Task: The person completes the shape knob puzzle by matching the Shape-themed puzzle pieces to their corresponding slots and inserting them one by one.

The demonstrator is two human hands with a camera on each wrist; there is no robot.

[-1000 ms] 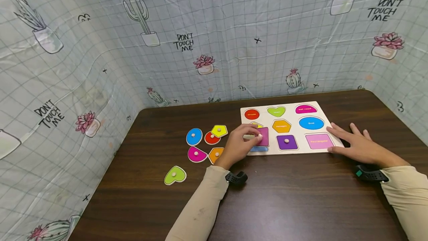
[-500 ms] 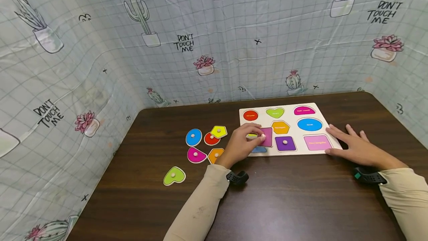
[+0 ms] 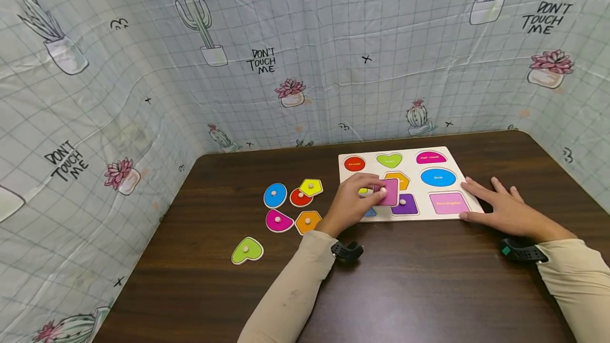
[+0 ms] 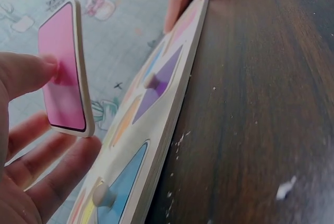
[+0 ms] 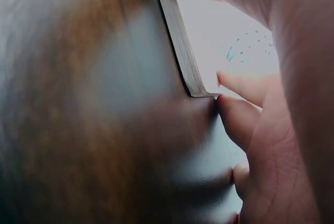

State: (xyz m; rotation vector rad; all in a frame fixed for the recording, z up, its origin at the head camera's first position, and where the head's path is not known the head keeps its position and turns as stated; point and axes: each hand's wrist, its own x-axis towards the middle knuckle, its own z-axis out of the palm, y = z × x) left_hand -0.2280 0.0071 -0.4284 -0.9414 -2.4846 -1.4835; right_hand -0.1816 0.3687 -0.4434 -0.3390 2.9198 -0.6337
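Held above the white puzzle board (image 3: pixel 424 206) is a pink rectangular puzzle piece (image 3: pixel 392 191). My left hand (image 3: pixel 350 202) pinches it by its knob; in the left wrist view the piece (image 4: pixel 65 96) is lifted clear of the board. A purple square piece (image 3: pixel 410 210) with a knob sits in the board's bottom row. Beside it, a blue triangular piece (image 4: pixel 124 179) with a knob shows in the left wrist view. My right hand (image 3: pixel 512 213) rests at the board's right edge, fingers spread, thumb by the near corner.
Left of the board lie loose knobbed pieces: a blue oval (image 3: pixel 275 195), a yellow pentagon (image 3: pixel 311 187) overlapping a red circle (image 3: pixel 299 200), a magenta half round (image 3: pixel 278 222), an orange hexagon (image 3: pixel 307 222) and a green heart (image 3: pixel 247 251). A patterned cloth (image 3: pixel 329 41) surrounds the brown table (image 3: pixel 381 290).
My left hand has carried the pink piece to the right, from over the board's left column to above the purple square. My right hand stays at the board's edge; the board shifts slightly left in view.
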